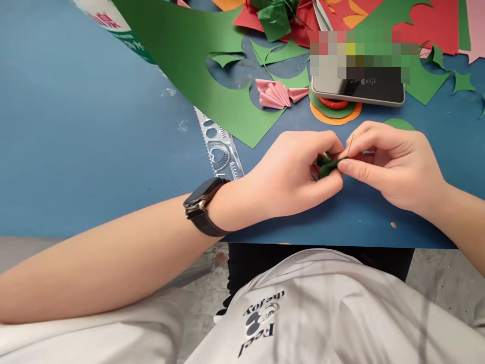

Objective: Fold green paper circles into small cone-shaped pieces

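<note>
Both hands meet over the front part of the blue table. My left hand (291, 172), with a dark watch on its wrist, is closed around a small folded piece of green paper (326, 168). Thumb and forefinger of my right hand (394, 162) pinch the right end of that same paper. A thin dark strand, thread or wire, sticks up from the right fingertips. Much of the folded paper is hidden by the fingers. Beyond the hands lies a pleated pink paper piece (275, 95), next to a large green sheet (212, 96) with round cut-outs.
A phone (375, 93), partly pixelated, rests on stacked green and orange paper circles (335, 120). Scissors (322, 15) and red sheets (432, 25) lie behind it. A clear ruler (217, 144) sits left of my hands, partly under the green sheet.
</note>
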### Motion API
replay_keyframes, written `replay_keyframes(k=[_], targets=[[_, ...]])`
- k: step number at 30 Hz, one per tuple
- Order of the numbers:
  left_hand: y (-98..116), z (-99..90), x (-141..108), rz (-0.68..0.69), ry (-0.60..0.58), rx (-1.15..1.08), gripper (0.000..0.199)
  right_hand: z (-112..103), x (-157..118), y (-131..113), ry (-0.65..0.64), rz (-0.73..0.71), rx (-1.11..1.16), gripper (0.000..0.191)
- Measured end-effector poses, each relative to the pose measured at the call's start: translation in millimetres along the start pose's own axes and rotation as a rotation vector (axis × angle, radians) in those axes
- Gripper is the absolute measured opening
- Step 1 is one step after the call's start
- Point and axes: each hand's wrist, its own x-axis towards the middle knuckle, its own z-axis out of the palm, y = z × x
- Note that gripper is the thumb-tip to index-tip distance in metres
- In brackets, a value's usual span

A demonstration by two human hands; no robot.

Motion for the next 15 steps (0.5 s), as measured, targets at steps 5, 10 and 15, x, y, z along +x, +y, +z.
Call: replay_keyframes(k=[5, 10, 15], targets=[[3.1, 2.8, -0.9, -0.044, 0.066, -0.016, 0.011, 0.1, -3.0, 0.7, 0.064, -0.084, -0.081, 0.006], [6.4, 0.0, -2.0, -0.111, 0.053, -0.098, 0.016, -1.7, -4.9, 0.2, 0.075, -0.159, -0.105, 0.013], [8.3, -1.3, -4.1, -0.157, 0.018, -0.119, 0.011, -1.5, -5.6, -0.3, 0.078, -0.170, -0.103, 0.018]])
